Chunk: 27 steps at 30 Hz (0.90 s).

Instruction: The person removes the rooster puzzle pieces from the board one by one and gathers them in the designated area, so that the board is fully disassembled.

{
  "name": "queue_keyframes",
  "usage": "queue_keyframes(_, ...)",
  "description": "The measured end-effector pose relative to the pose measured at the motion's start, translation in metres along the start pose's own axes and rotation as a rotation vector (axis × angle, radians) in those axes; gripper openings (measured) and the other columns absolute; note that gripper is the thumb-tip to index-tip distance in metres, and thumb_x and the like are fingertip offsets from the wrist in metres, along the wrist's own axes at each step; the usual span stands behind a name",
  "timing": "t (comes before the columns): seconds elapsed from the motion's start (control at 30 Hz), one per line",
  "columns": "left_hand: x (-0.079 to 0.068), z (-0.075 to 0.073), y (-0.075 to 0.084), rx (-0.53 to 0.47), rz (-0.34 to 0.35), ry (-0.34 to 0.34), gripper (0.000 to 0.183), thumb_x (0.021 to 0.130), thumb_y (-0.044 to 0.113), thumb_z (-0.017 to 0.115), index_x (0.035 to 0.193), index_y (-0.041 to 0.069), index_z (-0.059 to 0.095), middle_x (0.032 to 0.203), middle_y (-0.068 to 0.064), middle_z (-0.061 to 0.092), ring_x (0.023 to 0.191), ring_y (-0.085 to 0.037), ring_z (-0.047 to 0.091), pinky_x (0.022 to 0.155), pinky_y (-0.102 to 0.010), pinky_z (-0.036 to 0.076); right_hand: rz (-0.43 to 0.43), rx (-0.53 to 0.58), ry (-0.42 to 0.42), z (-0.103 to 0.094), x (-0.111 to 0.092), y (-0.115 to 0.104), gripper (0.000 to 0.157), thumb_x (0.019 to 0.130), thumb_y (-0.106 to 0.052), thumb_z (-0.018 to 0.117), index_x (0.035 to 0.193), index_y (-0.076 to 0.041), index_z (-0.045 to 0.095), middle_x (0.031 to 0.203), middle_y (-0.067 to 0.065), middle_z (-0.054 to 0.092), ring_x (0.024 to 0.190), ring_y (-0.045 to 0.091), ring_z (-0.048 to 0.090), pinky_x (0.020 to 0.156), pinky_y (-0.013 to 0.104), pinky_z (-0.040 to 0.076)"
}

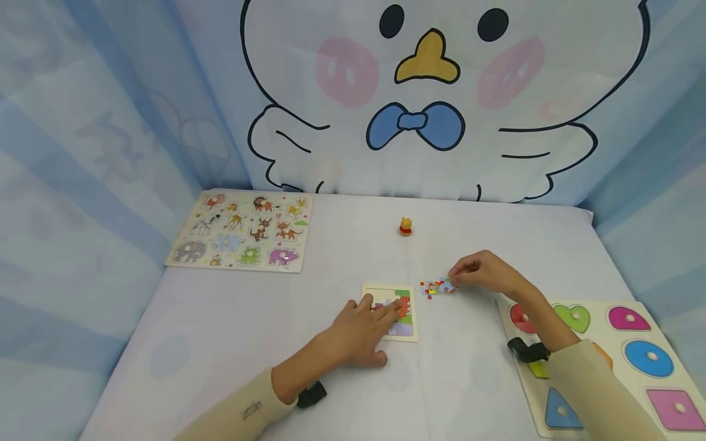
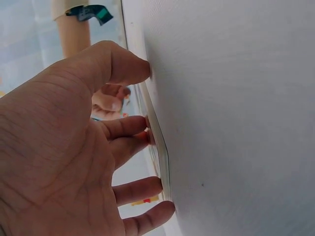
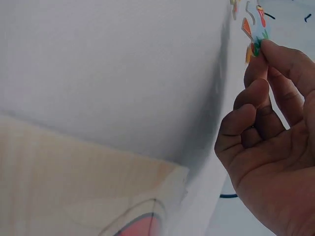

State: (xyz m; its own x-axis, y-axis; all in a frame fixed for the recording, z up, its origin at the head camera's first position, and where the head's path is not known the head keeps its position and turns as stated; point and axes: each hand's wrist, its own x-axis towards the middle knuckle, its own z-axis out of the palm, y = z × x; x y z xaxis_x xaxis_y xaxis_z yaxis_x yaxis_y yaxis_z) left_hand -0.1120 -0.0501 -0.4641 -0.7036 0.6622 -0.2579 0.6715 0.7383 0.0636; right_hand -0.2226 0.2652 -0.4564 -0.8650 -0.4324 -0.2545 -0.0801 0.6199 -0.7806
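Observation:
My left hand point(image 1: 361, 331) lies with spread fingers over a small framed jigsaw puzzle point(image 1: 405, 331), touching its picture and frame. Part of the picture is hidden under the fingers. In the left wrist view the fingertips point(image 2: 153, 186) meet the frame's edge. To the right of the frame, my right hand point(image 1: 488, 274) pinches a light blue jigsaw piece point(image 1: 444, 285) between thumb and forefinger; the right wrist view also shows this piece point(image 3: 260, 30) at the fingertips. Beside it lies another colourful piece point(image 1: 428, 288); whether the two are joined I cannot tell.
An animal peg puzzle board point(image 1: 242, 236) lies at the back left. A shape puzzle board point(image 1: 598, 367) with knobs sits at the right, under the right forearm. A small yellow and red figurine point(image 1: 406, 226) stands near the back. A printed curtain point(image 1: 419, 165) closes off the far side.

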Motion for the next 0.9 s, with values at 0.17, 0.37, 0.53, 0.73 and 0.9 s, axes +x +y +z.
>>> queue_keyframes(0.17, -0.001, 0.003, 0.001, 0.021, -0.004, 0.009, 0.076, 0.086, 0.051, 0.06, 0.153, 0.025, 0.035, 0.161, 0.012, 0.021, 0.118, -0.022, 0.037, 0.088, -0.043, 0.039, 0.009, -0.012, -0.012, 0.0, -0.001, 0.009, 0.013, 0.088, -0.014, 0.074, 0.097, -0.005, 0.077, 0.088, 0.004, 0.071, 0.081, 0.018, 0.055, 0.071, 0.029, 0.046)
queue_keyframes(0.37, -0.001, 0.004, 0.0, 0.013, 0.0, 0.023, 0.075, 0.086, 0.05, 0.061, 0.152, 0.025, 0.036, 0.161, 0.011, 0.022, 0.119, -0.023, 0.038, 0.09, -0.045, 0.04, -0.005, -0.081, 0.018, 0.004, 0.002, 0.011, 0.011, 0.087, -0.016, 0.075, 0.094, -0.007, 0.076, 0.086, 0.002, 0.069, 0.079, 0.019, 0.055, 0.068, 0.029, 0.045)
queue_keyframes(0.53, 0.0, 0.005, 0.0, 0.027, 0.006, 0.025, 0.078, 0.087, 0.051, 0.06, 0.155, 0.023, 0.032, 0.162, 0.011, 0.018, 0.119, -0.023, 0.037, 0.092, -0.046, 0.04, -0.013, -0.153, 0.044, 0.005, 0.003, 0.011, 0.009, 0.086, -0.017, 0.075, 0.092, -0.01, 0.076, 0.084, 0.0, 0.069, 0.079, 0.02, 0.055, 0.068, 0.031, 0.045)
queue_keyframes(0.73, 0.0, 0.006, 0.0, 0.024, 0.005, 0.027, 0.081, 0.087, 0.052, 0.06, 0.156, 0.023, 0.029, 0.162, 0.011, 0.018, 0.116, -0.023, 0.037, 0.088, -0.044, 0.04, -0.011, -0.211, 0.061, 0.007, 0.003, 0.007, 0.007, 0.086, -0.017, 0.075, 0.09, -0.012, 0.077, 0.083, -0.002, 0.069, 0.078, 0.02, 0.055, 0.068, 0.034, 0.045)
queue_keyframes(0.9, 0.0, 0.008, 0.0, 0.02, 0.002, 0.035, 0.08, 0.087, 0.051, 0.061, 0.155, 0.023, 0.03, 0.162, 0.011, 0.018, 0.112, -0.023, 0.038, 0.084, -0.042, 0.04, -0.004, -0.237, 0.066, 0.01, 0.003, 0.005, 0.005, 0.085, -0.017, 0.076, 0.088, -0.013, 0.078, 0.08, -0.004, 0.068, 0.076, 0.018, 0.054, 0.065, 0.032, 0.044)
